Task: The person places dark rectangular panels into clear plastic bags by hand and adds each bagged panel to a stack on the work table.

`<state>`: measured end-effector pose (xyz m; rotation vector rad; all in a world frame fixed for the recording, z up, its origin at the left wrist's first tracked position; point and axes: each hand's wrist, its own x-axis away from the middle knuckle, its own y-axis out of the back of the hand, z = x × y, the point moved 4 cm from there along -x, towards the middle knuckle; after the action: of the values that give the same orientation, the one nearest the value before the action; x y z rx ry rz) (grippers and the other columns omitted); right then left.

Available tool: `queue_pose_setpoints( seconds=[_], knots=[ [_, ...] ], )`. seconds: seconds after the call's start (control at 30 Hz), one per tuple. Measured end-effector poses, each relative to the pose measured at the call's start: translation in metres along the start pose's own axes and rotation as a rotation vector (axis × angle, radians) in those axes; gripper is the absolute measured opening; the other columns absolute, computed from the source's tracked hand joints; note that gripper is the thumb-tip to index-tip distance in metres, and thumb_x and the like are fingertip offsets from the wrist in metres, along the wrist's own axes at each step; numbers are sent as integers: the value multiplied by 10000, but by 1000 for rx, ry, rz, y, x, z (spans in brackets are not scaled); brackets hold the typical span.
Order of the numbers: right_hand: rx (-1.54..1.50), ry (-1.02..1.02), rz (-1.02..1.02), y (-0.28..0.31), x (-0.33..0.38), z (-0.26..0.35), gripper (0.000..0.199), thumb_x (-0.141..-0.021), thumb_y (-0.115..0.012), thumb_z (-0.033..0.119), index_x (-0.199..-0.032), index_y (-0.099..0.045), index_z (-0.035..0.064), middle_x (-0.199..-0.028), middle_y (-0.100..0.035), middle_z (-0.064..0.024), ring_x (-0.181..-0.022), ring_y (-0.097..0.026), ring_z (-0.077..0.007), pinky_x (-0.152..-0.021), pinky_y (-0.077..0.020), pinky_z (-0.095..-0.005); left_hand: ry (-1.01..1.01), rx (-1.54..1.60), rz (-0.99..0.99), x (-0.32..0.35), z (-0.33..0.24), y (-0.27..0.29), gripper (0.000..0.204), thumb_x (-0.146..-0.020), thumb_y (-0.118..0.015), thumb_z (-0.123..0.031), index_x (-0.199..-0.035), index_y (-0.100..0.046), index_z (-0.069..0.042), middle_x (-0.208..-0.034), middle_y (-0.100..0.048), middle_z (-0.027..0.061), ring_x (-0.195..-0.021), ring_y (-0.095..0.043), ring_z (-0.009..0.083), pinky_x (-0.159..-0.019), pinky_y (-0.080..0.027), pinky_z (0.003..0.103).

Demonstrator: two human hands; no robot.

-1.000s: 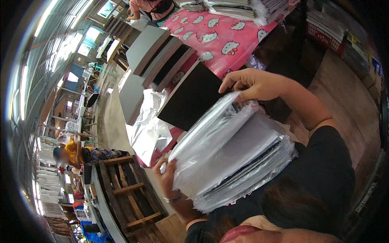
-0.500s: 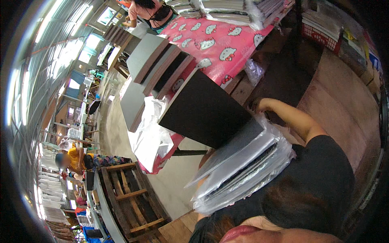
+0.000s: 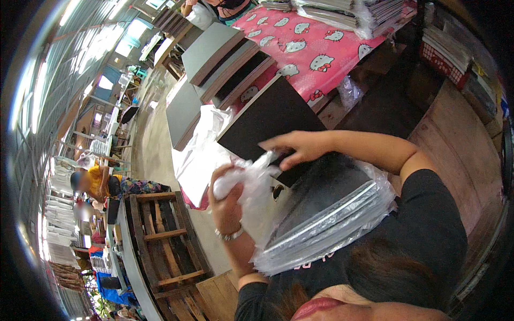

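Note:
My left hand (image 3: 227, 200), with a bracelet or watch at the wrist, is closed around a bunched clear plastic sheet (image 3: 251, 187). Fingers apart, my right hand (image 3: 302, 147) reaches across a flat black board (image 3: 276, 115), its fingertips at the upper end of that plastic. I cannot tell whether they touch it. Against my front lies a stack of clear plastic sleeves (image 3: 332, 224), layered and shiny. Beyond the black board, grey and black boards (image 3: 230, 64) are piled on a table with a pink patterned cover (image 3: 305, 48).
White plastic (image 3: 203, 144) drapes over the table's left end. A wooden pallet (image 3: 166, 235) stands at lower left. Wrapped stacks (image 3: 332, 13) lie on the table's far end, and a red basket (image 3: 441, 64) sits at far right. Other people are at far left and at the top.
My left hand has come out from behind the sleeves, gripping bunched plastic. My right hand has moved left from the stack's far corner to over the black board. The view has shifted slightly.

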<state>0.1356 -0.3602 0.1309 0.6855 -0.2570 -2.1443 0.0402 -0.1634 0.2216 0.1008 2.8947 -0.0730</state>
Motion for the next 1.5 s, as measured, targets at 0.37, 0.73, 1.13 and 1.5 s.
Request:
queue_pose_setpoints(
  seconds=[0.37,0.73,1.13,1.5],
  knots=[
    [-232,-40,-242,50,-39,73,160,-800,-684,95,-918,-640,-4,-855,-654,-60,-834,-574,-82,-786,-432,-220,-53,215,-193,-42,30,-25,241,-750,-670,17,-959,-551,39,-1048,-620,194,-908,-613,216,-821,-487,317],
    [-123,128,-640,66,-47,50,147,-857,-636,151,-816,-645,10,-728,-601,4,-674,-520,-49,-628,-426,-220,-48,145,-301,-46,38,-25,290,-721,-691,35,-928,-504,-46,-818,-549,18,-732,-529,111,-667,-443,236],
    [-1124,142,-242,58,16,66,244,-875,-598,277,-816,-607,41,-800,-631,-50,-765,-609,-147,-748,-486,-315,303,88,-65,48,79,33,382,-834,-623,-323,-1084,-541,-46,-909,-608,41,-716,-580,168,-653,-488,285],
    [-1184,74,-317,77,40,60,179,-873,-603,193,-872,-633,17,-852,-650,-79,-807,-622,-146,-700,-494,-296,590,-105,556,51,90,8,314,-734,-730,-201,-957,-615,-12,-817,-640,73,-755,-622,194,-643,-526,334]
  ],
)
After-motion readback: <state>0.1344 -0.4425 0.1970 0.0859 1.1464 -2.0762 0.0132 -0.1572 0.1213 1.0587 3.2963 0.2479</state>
